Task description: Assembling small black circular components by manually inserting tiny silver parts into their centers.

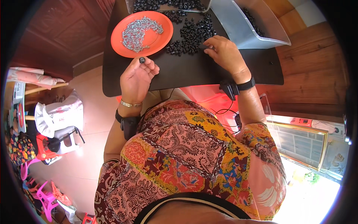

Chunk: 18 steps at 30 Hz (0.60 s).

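Note:
My left hand (138,76) is raised palm up at the table's near edge, its thumb and forefinger closed on a small round black plastic part (142,60) with a hollow end. My right hand (226,56) reaches to the right side of a loose pile of similar black parts (192,35). Its thumb and forefinger pinch at a dark piece that looks like one of them, partly hidden by the fingers. Beyond my left hand lies an orange-red plate (164,41) bearing many tiny silvery metal pieces (134,31).
The dark table (179,71) has rounded corners. A clear bin (203,10) of black parts stands at the far edge. To the right, a translucent tray (242,28) lies tilted with several more inside. One stray black piece (271,62) rests near the right edge.

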### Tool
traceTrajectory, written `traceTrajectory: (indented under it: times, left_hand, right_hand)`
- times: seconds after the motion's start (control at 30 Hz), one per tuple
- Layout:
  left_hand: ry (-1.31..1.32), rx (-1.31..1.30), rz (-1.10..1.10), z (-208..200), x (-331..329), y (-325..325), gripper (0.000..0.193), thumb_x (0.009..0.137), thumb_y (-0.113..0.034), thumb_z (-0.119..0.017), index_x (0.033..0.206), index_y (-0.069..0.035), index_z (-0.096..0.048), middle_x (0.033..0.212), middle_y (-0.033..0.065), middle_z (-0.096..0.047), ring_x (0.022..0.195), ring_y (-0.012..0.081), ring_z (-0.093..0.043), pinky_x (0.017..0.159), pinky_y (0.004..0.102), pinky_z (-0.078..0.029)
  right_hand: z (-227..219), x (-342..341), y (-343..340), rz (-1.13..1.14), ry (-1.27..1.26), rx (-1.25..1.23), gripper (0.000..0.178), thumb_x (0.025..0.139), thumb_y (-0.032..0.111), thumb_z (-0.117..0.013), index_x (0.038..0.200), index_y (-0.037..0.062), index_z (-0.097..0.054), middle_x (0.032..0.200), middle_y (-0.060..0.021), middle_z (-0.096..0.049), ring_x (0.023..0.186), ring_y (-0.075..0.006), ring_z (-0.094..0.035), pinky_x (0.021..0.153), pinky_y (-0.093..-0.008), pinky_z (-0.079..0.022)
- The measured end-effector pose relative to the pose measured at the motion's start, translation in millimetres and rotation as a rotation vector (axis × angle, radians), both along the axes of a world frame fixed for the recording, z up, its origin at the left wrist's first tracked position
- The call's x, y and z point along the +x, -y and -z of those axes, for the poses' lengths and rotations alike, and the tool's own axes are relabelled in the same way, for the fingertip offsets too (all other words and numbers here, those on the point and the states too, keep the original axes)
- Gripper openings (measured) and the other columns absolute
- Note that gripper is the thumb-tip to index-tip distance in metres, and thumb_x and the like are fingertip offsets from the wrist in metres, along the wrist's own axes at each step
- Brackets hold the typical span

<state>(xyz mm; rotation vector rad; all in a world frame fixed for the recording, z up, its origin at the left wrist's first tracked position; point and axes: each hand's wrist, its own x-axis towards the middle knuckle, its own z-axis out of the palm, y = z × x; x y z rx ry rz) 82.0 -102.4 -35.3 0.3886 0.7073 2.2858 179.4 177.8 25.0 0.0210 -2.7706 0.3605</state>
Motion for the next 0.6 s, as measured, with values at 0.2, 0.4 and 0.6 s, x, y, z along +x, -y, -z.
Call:
traceTrajectory:
  times: [0.2, 0.4, 0.6]
  left_hand:
    - [-0.004, 0.009, -0.018, 5, -2, -2, 0.022, 0.095, -0.022, -0.042, 0.094, -0.003, -0.054, 0.092, 0.0089, -0.056, 0.087, 0.0256, -0.056, 0.082, 0.0379, -0.044]
    - [0.012, 0.029, -0.014, 4, 0, -2, 0.023, 0.094, -0.023, -0.045, 0.094, -0.004, -0.056, 0.092, 0.0084, -0.058, 0.086, 0.0243, -0.058, 0.083, 0.0382, -0.045]
    - [0.013, 0.022, -0.021, 4, 0, -1, 0.024, 0.093, -0.024, -0.045, 0.094, -0.003, -0.056, 0.091, 0.0085, -0.059, 0.086, 0.0237, -0.058, 0.084, 0.0383, -0.045]
  right_hand:
    - [16, -8, -5, -0.036, -0.018, 0.045, 0.013, 0.077, 0.007, -0.065, 0.089, 0.0046, -0.064, 0.083, -0.0118, -0.062, 0.077, -0.0308, -0.062, 0.069, -0.0381, -0.050]
    - [4, -5, 12, 0.101, 0.112, -0.295, 0.015, 0.080, 0.002, -0.058, 0.095, 0.0021, -0.064, 0.080, -0.0068, -0.062, 0.068, -0.0147, -0.058, 0.066, -0.0262, -0.048]
    - [-3, -14, 37, -0.081, 0.181, -0.927, 0.016, 0.091, 0.008, -0.057, 0.104, 0.0009, -0.065, 0.087, -0.0011, -0.064, 0.077, -0.0102, -0.057, 0.074, -0.0229, -0.046]
